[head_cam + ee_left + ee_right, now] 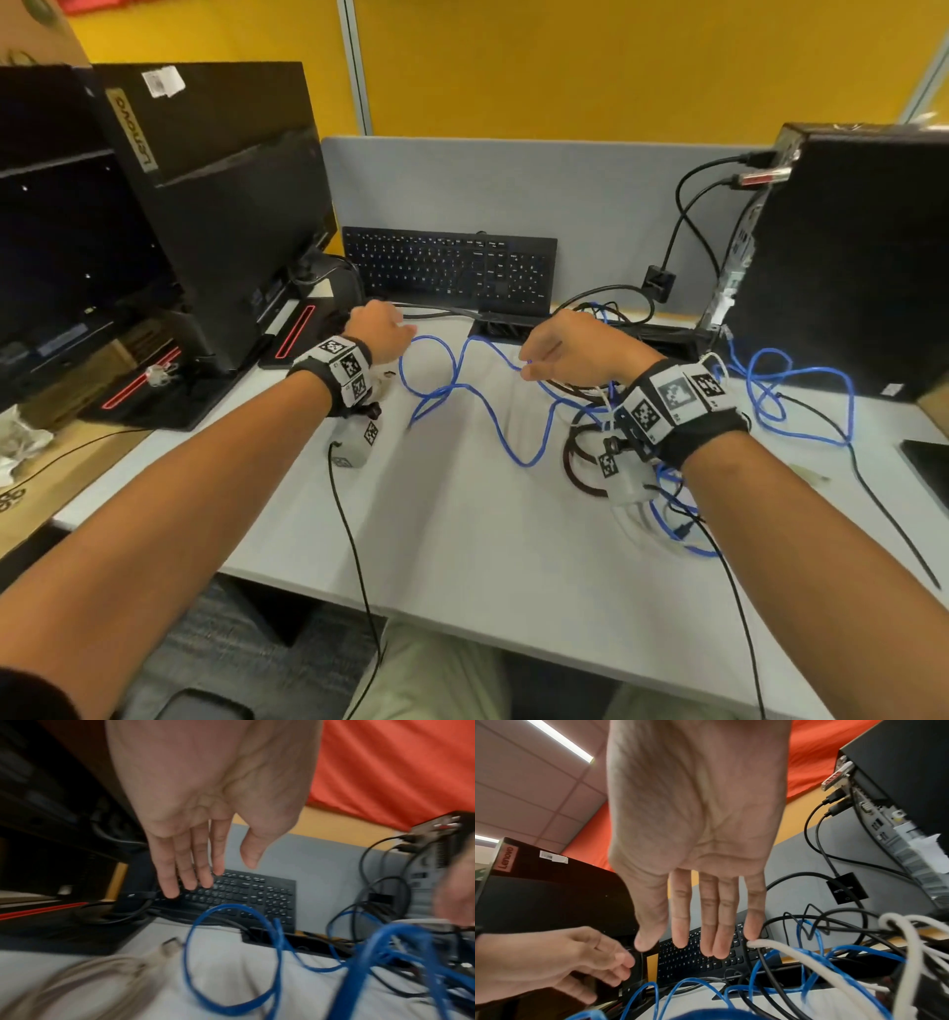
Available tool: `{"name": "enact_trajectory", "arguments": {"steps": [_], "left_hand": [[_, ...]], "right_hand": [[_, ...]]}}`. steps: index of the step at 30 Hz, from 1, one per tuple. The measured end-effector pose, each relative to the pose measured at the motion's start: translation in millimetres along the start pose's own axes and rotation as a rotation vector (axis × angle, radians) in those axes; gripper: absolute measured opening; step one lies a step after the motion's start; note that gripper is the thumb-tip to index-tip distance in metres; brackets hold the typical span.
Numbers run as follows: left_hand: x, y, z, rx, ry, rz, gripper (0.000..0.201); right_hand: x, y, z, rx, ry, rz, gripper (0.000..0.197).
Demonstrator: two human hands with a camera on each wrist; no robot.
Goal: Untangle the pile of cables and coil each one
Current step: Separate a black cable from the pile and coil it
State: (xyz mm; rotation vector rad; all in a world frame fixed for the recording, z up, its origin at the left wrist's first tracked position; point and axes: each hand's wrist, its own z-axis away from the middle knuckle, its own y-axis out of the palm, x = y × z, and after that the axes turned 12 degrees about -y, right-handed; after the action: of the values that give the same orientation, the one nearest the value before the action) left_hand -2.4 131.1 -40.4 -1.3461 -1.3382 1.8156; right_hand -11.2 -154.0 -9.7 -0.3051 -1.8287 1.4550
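A long blue cable (493,411) snakes in loops across the grey desk (462,539) between my hands. My left hand (380,329) hovers over its left loop (205,943), fingers (205,878) straight, holding nothing. My right hand (565,349) hovers above the tangled pile (616,462) of white, dark and blue cables, which lies under my right wrist. In the right wrist view the hand (682,943) is flat and empty, with a white cable (795,957) next to the little finger. More blue cable (791,395) loops at the right.
A black keyboard (452,267) leans against the grey partition behind the hands. A Lenovo tower (231,205) stands at the left and a black computer (847,257) with plugged cables at the right. A thin black wire (354,539) runs off the desk's front edge.
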Motion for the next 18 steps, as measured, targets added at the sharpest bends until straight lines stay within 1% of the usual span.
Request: {"name": "enact_trajectory", "arguments": {"steps": [1,3,5,7,8,10,12,14,16,18], "left_hand": [[-11,0,5,0.04,0.089,0.018,0.035],[-34,-2,14,0.186,0.253,0.054,0.032],[-57,-6,23,0.338,0.4,-0.018,0.027],[-80,-6,33,0.424,0.493,-0.113,0.023],[-92,-3,38,0.442,0.534,-0.138,0.021],[-115,4,50,0.428,0.609,-0.168,0.019],[-133,14,59,0.391,0.653,-0.164,0.02],[-148,21,64,0.36,0.658,-0.148,0.02],[-159,26,65,0.33,0.644,-0.121,0.021],[-167,28,64,0.292,0.644,-0.107,0.022]], "right_hand": [[-2,-1,3,-0.007,0.01,-0.001,0.03],[-8,-5,10,-0.021,0.028,-0.005,0.029],[-14,-9,18,-0.053,0.049,-0.012,0.029],[-19,-14,24,-0.124,0.083,-0.049,0.027],[-23,-16,28,-0.173,0.1,-0.066,0.024],[-29,-22,35,-0.269,0.131,-0.065,0.02],[-36,-27,42,-0.311,0.16,-0.039,0.015],[-44,-31,52,-0.273,0.196,0.009,0.014],[-52,-34,63,-0.215,0.234,0.044,0.017],[-59,-36,75,-0.193,0.262,0.043,0.02]]}}
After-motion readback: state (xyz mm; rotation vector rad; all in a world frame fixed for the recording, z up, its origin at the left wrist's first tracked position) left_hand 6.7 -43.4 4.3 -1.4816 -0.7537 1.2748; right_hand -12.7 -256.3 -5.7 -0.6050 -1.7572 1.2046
